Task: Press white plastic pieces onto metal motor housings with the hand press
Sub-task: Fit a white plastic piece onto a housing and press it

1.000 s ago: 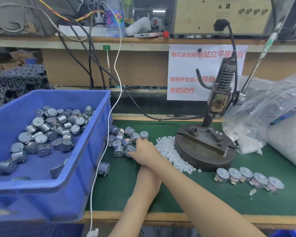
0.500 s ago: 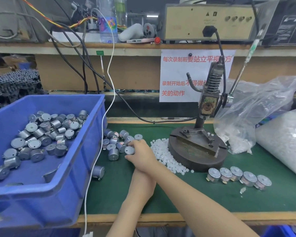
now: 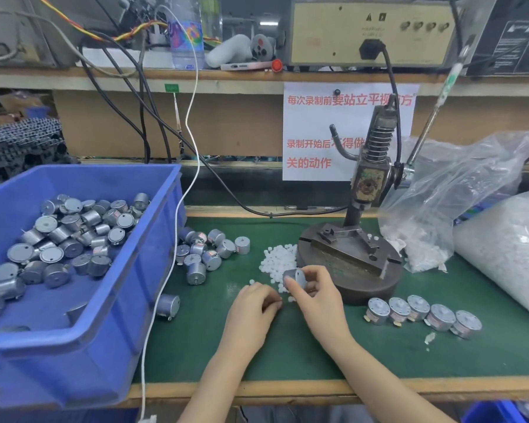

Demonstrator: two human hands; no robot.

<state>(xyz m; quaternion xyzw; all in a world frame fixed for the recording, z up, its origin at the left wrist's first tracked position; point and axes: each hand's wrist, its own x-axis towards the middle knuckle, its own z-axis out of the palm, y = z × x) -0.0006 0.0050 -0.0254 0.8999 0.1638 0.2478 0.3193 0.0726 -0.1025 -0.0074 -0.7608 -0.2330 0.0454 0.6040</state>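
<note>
We see a right hand [image 3: 318, 293] gripping a small silver cylindrical metal motor housing [image 3: 294, 276] just in front of the black round-based hand press [image 3: 348, 264], above the green bench mat [image 3: 287, 346]. The left hand [image 3: 252, 305] is curled beside the loose heap of tiny white plastic pieces [image 3: 277, 259]; we cannot tell whether it pinches one. We judge a piece could slip and roll away, or sit crooked on the housing and jam under the press.

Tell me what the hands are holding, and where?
Right hand pinches a motor housing by its round side; left hand: cannot tell.
</note>
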